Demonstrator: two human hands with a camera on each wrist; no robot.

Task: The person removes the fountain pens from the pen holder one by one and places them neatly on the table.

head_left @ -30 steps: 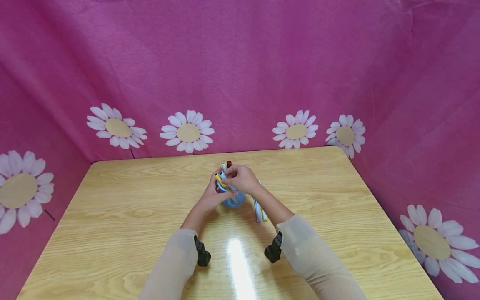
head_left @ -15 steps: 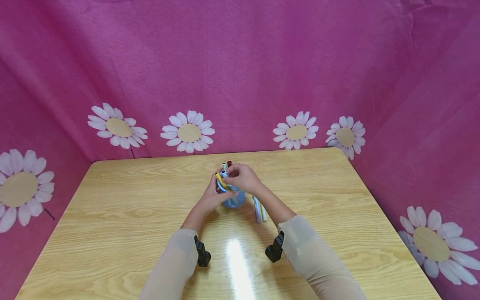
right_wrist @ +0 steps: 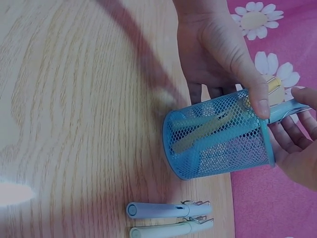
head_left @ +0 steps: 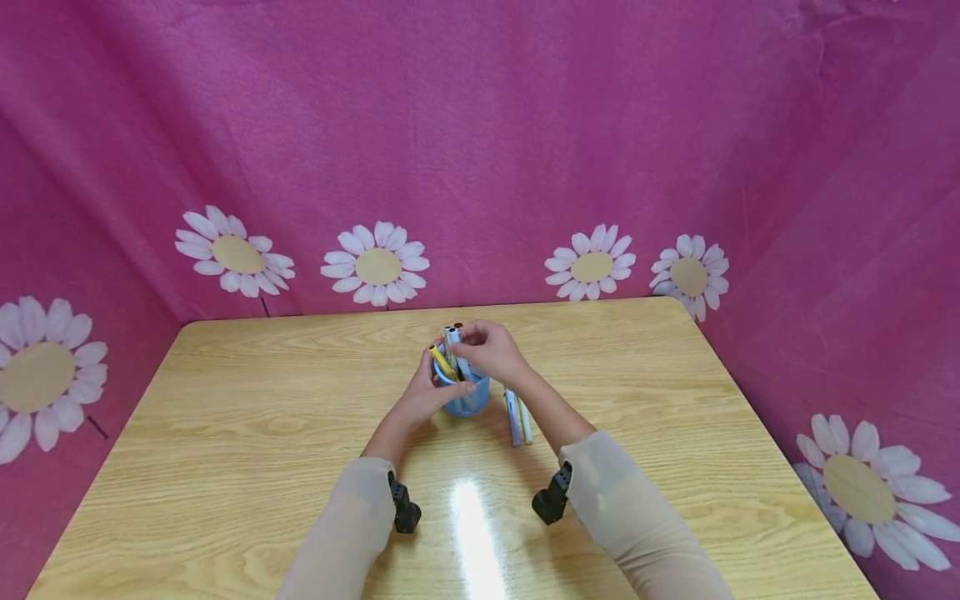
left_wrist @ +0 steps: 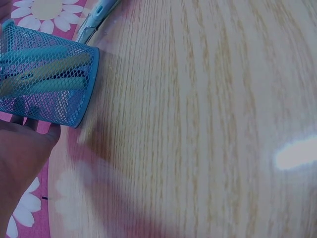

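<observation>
Cup (right_wrist: 218, 163) of blue mesh is sitting toward the table's far side, and you are gripping it with your left hand (head_left: 422, 393) — thumb against the near side by the rim, fingers around the other side. Your right hand (head_left: 495, 354) is pinching a light blue pen (right_wrist: 285, 110) that is reaching down into the cup, while a yellow pen (head_left: 442, 362) is leaning leftward inside it. Just right of the cup, a lavender pen (right_wrist: 156, 210) and a pale green pen (right_wrist: 163, 230) are lying side by side on the wooden table (head_left: 262, 433). Beyond — a pink curtain (head_left: 480, 150) is hanging, showing white daisies (head_left: 377, 265).
</observation>
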